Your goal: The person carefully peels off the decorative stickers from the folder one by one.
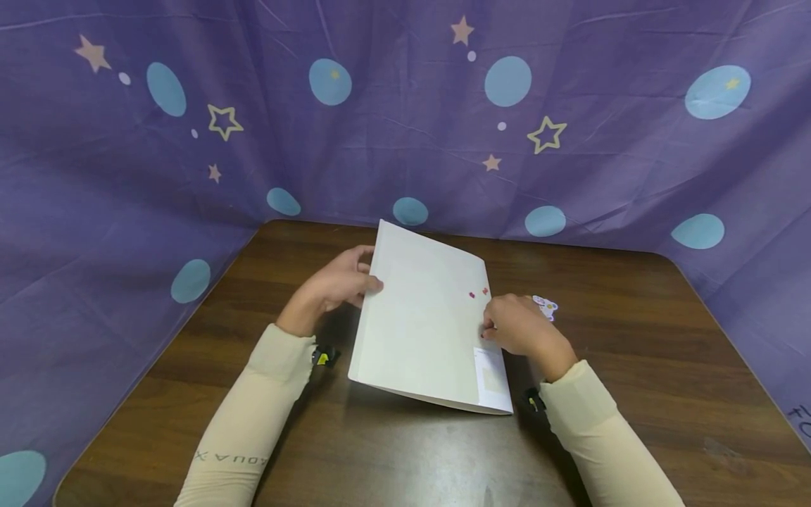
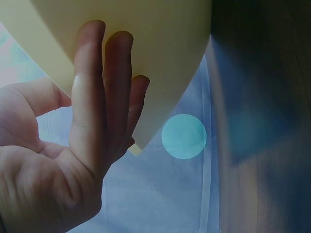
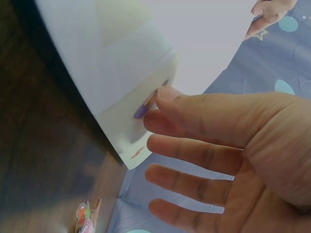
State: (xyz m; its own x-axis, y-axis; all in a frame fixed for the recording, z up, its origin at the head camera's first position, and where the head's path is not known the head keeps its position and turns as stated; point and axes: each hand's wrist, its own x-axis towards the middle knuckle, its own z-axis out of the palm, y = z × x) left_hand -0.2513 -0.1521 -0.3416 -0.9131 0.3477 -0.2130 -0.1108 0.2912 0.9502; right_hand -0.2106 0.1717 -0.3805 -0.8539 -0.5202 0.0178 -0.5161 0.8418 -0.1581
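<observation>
A white folder (image 1: 424, 317) stands tilted over the table, its left side raised. My left hand (image 1: 342, 278) grips its left edge, thumb on the front face; in the left wrist view, straight fingers (image 2: 90, 97) lie flat behind it. At the right edge is my right hand (image 1: 522, 324), thumb and index finger pinching a small purple and orange sticker (image 3: 142, 110) right at the folder's surface. The other fingers are spread apart in the right wrist view. Two small reddish stickers (image 1: 472, 295) show on the folder, above a pale rectangular label (image 1: 491, 377) near the lower corner.
Colourful cut-out stickers (image 1: 545, 307) lie on the brown wooden table (image 1: 633, 338), just beyond my right hand. A purple curtain (image 1: 405, 105) with stars and blue ovals hangs behind the table and along both sides.
</observation>
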